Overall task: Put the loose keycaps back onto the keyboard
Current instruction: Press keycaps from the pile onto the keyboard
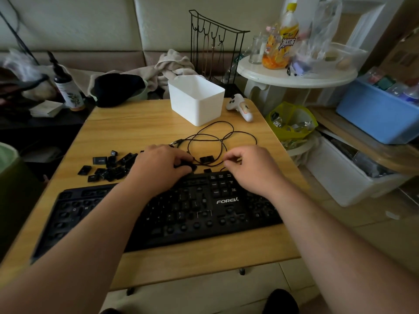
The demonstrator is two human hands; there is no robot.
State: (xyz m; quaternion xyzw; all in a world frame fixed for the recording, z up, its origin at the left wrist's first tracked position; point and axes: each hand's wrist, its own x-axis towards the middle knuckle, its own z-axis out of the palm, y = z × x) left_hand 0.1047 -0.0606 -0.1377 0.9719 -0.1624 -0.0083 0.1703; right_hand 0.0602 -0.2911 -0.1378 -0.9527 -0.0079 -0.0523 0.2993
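- Head view, left hand: The left hand (162, 165) is just past the far edge of the keyboard (158, 214). Its fingers are curled down on something small and dark. It looks like one keycap, but the fingers hide most of it, so I cannot be sure.
- Head view, right hand: The right hand (249, 166) is beside it, also at the far edge of the keyboard. Its fingers are bent in and its fingertips sit on the thin black cable (217, 141). I cannot tell if it pinches the cable or only touches it.
- Head view, the pile: Most of the loose keycaps (108, 166) lie in a heap on the table (140, 123), off to the left of the left hand's fingers. The heap runs left to right, along the keyboard's far edge. The left hand is much nearer to it than the right hand.
- Head view, the middle: A double keycap (206, 159) lies between the two hands, just beside the left fingertips, with the cable looping by it. One more small keycap (207, 170) sits right at the keyboard's edge.
- Head view, the keyboard: It has many bare holes with no caps, and they lie toward the person from the fingers. I think the next cap has to come back this way and get pushed down.
- Head view, behind: A white box (196, 99) stands farther away than both hands.
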